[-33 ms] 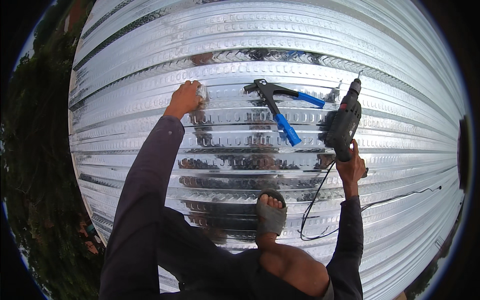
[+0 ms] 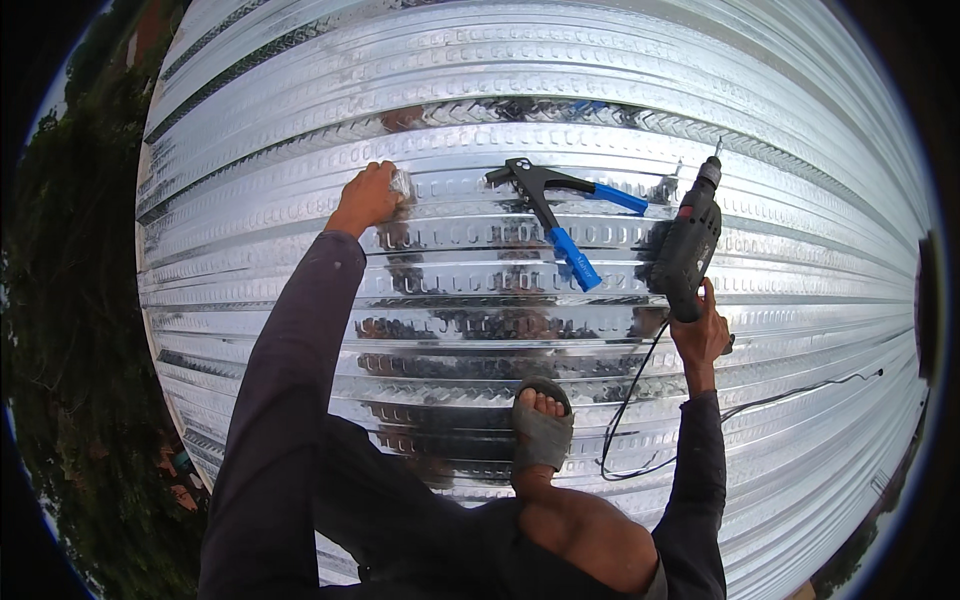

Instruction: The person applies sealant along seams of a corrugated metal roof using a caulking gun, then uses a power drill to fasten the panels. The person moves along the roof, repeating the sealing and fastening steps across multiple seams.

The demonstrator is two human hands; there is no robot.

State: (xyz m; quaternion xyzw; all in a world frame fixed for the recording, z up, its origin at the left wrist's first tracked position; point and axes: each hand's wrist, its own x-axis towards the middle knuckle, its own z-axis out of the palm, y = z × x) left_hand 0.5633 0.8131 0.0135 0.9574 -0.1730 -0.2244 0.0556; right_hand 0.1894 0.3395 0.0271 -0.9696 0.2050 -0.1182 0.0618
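My right hand [image 2: 702, 337] is closed round the handle of a black corded power drill [image 2: 690, 250], its bit pointing away from me at the far end. The drill is held over the ribbed metal sheeting [image 2: 480, 270]. Farther left, my left hand [image 2: 370, 198] has its fingers curled at a small crinkled, clear plastic bag [image 2: 402, 185] on the sheeting; what is inside the bag is too small to make out. Between my hands lies a hand riveter [image 2: 540, 187], black with two blue grips, its handles spread apart. Neither hand touches it.
The drill's black cord [image 2: 612, 440] loops beside my sandalled foot [image 2: 543, 425] and passes behind my right forearm. A loose cord end [image 2: 850, 380] lies off to the right. Along the left, the sheeting stops at an edge [image 2: 147, 290], with dark trees [image 2: 75, 300] beyond.
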